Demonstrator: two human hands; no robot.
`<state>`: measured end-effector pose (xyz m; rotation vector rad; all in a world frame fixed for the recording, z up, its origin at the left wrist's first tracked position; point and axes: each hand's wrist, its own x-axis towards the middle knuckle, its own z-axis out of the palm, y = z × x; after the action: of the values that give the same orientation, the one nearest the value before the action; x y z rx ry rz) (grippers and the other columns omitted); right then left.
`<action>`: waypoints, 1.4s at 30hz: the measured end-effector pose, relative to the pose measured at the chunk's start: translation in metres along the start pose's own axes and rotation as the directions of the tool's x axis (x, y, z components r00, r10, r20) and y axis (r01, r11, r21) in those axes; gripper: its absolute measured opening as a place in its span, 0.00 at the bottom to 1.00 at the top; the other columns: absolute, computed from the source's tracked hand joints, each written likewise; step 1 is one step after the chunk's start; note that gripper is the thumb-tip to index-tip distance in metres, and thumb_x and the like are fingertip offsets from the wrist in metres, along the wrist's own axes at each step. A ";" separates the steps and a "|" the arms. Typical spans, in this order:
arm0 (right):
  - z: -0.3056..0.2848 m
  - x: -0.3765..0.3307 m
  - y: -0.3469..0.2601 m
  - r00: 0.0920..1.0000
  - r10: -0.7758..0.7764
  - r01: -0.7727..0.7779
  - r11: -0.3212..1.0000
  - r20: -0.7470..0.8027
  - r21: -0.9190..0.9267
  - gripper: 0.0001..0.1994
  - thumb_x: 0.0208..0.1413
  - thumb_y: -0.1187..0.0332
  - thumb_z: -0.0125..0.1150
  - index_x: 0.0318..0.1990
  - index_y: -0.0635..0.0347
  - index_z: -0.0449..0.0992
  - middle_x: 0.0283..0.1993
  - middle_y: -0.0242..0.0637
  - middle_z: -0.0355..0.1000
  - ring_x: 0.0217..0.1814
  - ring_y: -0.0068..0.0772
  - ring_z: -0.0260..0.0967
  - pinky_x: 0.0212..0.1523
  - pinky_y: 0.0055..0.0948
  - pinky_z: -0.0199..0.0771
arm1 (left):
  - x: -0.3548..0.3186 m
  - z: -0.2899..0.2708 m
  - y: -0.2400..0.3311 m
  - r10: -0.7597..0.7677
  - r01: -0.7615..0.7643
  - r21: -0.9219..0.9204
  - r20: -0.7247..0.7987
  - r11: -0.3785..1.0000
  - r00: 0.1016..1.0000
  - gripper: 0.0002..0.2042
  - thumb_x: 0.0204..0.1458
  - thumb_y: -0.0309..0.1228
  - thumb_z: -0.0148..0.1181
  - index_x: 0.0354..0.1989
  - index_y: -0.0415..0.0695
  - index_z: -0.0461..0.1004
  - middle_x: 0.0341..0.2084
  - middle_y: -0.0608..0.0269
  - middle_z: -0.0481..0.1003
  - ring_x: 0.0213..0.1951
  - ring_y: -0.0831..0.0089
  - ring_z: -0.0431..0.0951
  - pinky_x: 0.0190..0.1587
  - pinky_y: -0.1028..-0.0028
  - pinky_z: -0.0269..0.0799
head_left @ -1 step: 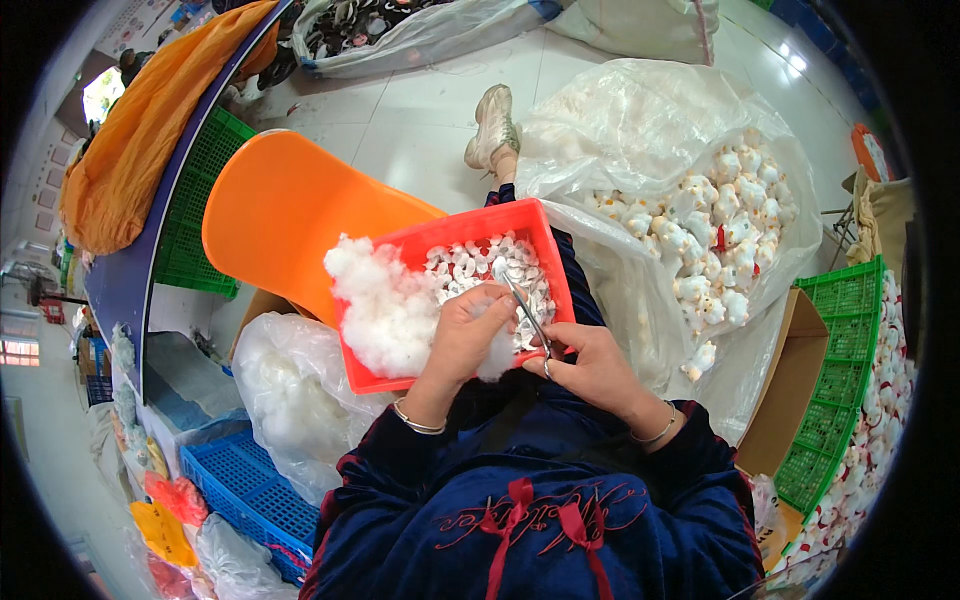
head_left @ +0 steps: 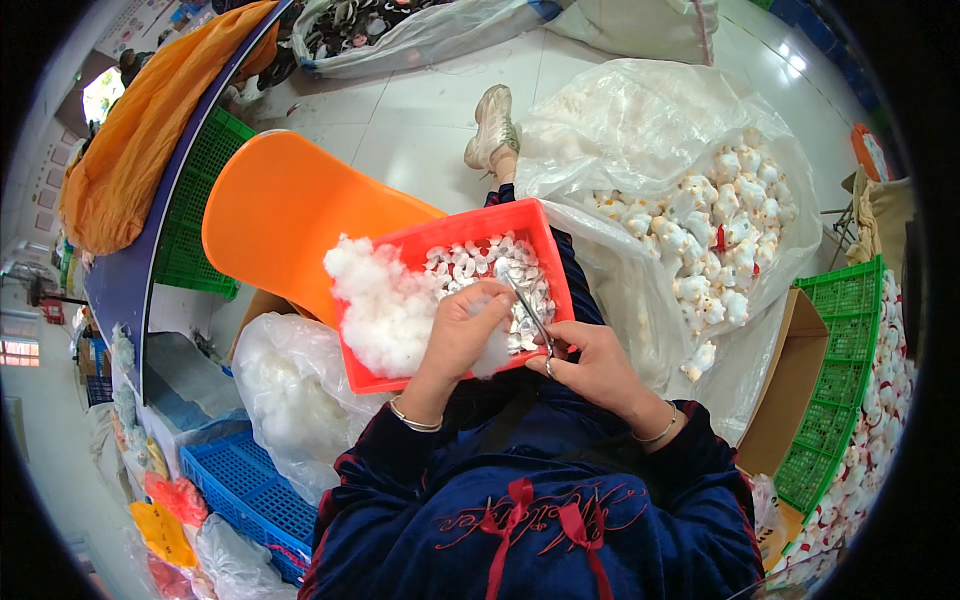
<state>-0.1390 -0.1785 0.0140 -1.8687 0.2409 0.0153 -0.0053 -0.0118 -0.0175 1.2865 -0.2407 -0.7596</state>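
A red tray (head_left: 553, 250) rests at my lap, with white fluffy stuffing (head_left: 385, 315) in its left part and many small white pieces (head_left: 470, 257) in its right part. My right hand (head_left: 585, 357) grips slim metal forceps (head_left: 530, 312) by the ring handles. Their tip points up and away over the small pieces, with a white piece (head_left: 502, 268) at the end. Beside the forceps, my left hand (head_left: 468, 325) is closed, fingertips pinched together. A tuft of stuffing (head_left: 491, 355) shows under its palm and seems held there; the fingers partly hide it.
An orange chair (head_left: 290, 210) stands beyond the tray. A clear bag of stuffing (head_left: 290, 385) lies at left, near a blue crate (head_left: 250, 480). At right, a large clear plastic bag (head_left: 600, 120) holds small white stuffed items (head_left: 725, 225). A cardboard box (head_left: 785, 370) and green crate (head_left: 835, 380) stand farther right.
My left hand has shifted slightly left, away from the forceps, and the tuft has moved with it. My right hand and the forceps have hardly moved.
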 end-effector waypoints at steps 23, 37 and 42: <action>-0.009 0.003 0.000 0.998 0.039 -0.035 0.998 0.056 -0.060 0.18 0.49 0.63 0.75 0.43 0.67 0.79 0.27 0.38 0.71 0.27 0.31 0.68 0.32 0.30 0.70 | 0.003 -0.001 0.017 0.092 -0.088 0.055 -0.091 0.995 0.992 0.04 0.59 0.27 0.65 0.40 0.40 0.79 0.28 0.70 0.78 0.29 0.87 0.73 0.31 0.84 0.67; -0.021 0.009 -0.010 0.971 -0.111 0.204 0.840 0.210 -0.503 0.38 0.40 0.53 0.79 0.57 0.64 0.72 0.52 0.45 0.70 0.62 0.51 0.62 0.63 0.45 0.61 | 0.018 -0.006 0.019 0.039 -0.152 -0.466 -0.243 0.871 0.969 0.05 0.64 0.33 0.55 0.37 0.48 0.70 0.18 0.73 0.65 0.20 0.83 0.62 0.38 0.76 0.73; -0.019 0.017 -0.005 0.944 -0.111 0.246 0.865 0.311 -0.438 0.26 0.44 0.56 0.75 0.48 0.62 0.78 0.41 0.42 0.72 0.49 0.45 0.69 0.52 0.41 0.68 | 0.013 0.000 0.024 0.068 -0.143 -0.471 -0.174 0.870 0.982 0.05 0.65 0.32 0.54 0.37 0.47 0.72 0.19 0.73 0.66 0.21 0.84 0.64 0.44 0.74 0.75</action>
<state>-0.1233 -0.1979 0.0226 -2.3412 -0.1517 0.2245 0.0134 -0.0179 0.0012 0.8399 0.0079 -0.5748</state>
